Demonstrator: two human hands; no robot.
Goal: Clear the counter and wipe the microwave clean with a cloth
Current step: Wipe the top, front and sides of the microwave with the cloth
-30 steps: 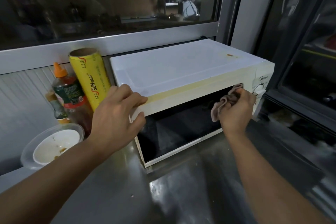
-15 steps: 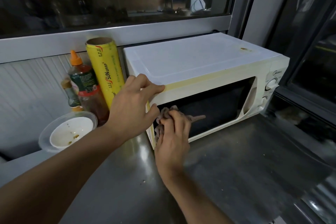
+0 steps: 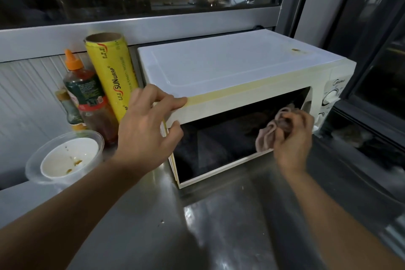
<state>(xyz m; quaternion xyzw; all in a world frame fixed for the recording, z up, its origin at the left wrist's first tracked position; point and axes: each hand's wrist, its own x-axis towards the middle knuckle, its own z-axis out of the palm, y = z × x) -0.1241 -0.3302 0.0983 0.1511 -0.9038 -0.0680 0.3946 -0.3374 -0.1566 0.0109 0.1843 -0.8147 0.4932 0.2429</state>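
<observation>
Head view: right hand (image 3: 292, 138) presses cloth (image 3: 268, 136) against microwave (image 3: 230, 72) door.

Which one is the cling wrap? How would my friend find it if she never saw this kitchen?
Find the big white microwave on the steel counter. Just past its left side, against the wall, stands a tall roll of cling wrap. It is bright yellow with a brown cardboard hole on top, taller than the orange-capped sauce bottle next to it.

Right hand (image 3: 292, 136) and cloth (image 3: 272, 131) blurred.
</observation>
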